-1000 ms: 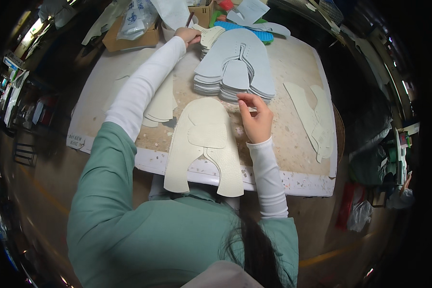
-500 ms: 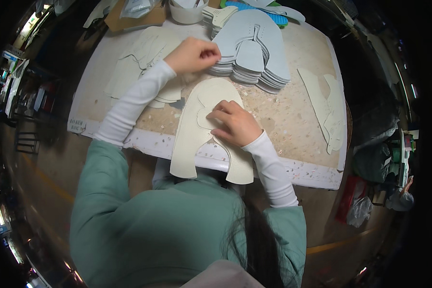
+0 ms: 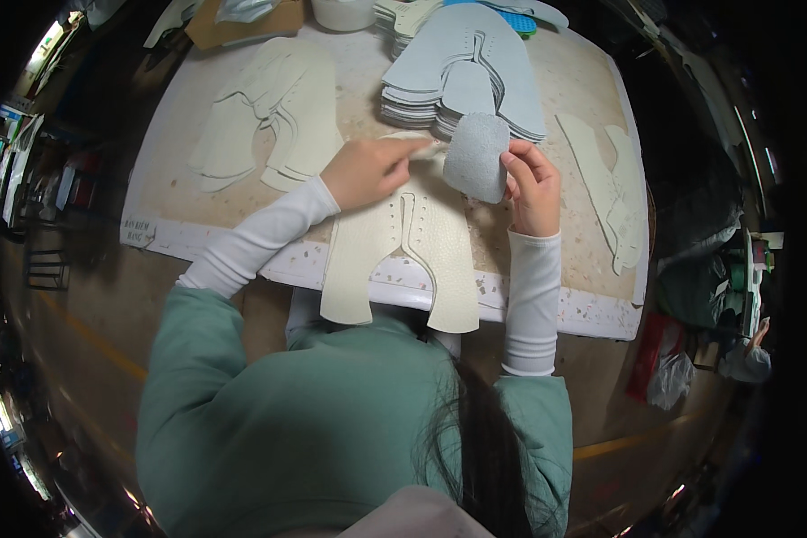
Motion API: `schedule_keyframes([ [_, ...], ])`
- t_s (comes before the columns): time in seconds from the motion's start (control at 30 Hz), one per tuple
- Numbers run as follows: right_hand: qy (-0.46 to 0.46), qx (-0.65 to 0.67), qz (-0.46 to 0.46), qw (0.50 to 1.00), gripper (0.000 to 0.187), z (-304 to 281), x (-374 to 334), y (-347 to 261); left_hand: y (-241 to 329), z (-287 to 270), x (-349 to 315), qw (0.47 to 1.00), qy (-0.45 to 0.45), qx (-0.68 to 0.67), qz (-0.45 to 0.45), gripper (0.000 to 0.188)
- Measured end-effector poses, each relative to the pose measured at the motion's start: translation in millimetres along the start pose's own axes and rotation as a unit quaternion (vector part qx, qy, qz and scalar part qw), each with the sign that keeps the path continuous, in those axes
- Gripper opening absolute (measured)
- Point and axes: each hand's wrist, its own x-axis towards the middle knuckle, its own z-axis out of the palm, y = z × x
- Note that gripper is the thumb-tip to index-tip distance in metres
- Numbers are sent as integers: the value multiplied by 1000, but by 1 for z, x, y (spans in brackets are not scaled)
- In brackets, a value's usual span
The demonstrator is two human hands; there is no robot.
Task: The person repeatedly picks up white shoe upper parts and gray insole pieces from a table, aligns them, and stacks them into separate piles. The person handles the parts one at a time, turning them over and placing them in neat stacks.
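A cream leather shoe upper [image 3: 356, 251] lies in front of me, its two legs hanging over the table's near edge. Its middle shows a slot with rows of small holes. My right hand [image 3: 536, 188] pinches a rounded grey tongue piece [image 3: 475, 160] by its right edge, tilted up above the table. My left hand [image 3: 377, 170] is over the top of the cream upper, index finger stretched toward the grey piece; its other fingers are partly hidden. Just beyond both hands stands a stack of light grey uppers [image 3: 417, 67].
More cream uppers [image 3: 287, 76] overlap at the left. Narrow cream cut pieces [image 3: 592, 170] lie along the right edge. A white bowl [image 3: 343, 13], a cardboard box [image 3: 233, 27] and a blue item [image 3: 516, 22] stand at the back. Small scraps dot the table [image 3: 520, 247].
My right hand has lifted the tongue piece off the cream upper, moving up and right and uncovering the slot. My left hand has come down from the grey stack to the upper's top.
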Motion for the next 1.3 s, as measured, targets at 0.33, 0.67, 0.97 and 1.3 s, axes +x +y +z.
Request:
schedule_keyframes([
  [0.33,1,-29,47,998,31,23,-3,29,17,-3,2,750,11,-578,-320,36],
  [0.67,-26,-152,6,988,23,29,7,19,23,-8,2,726,15,-613,-310,32],
  [0.97,77,-433,-103,892,24,-1,127,-5,-15,-9,-14,983,2,93,-160,37],
  [1.3,154,-574,-283,753,20,10,118,1,-23,-7,-13,966,-23,-6,-257,38],
])
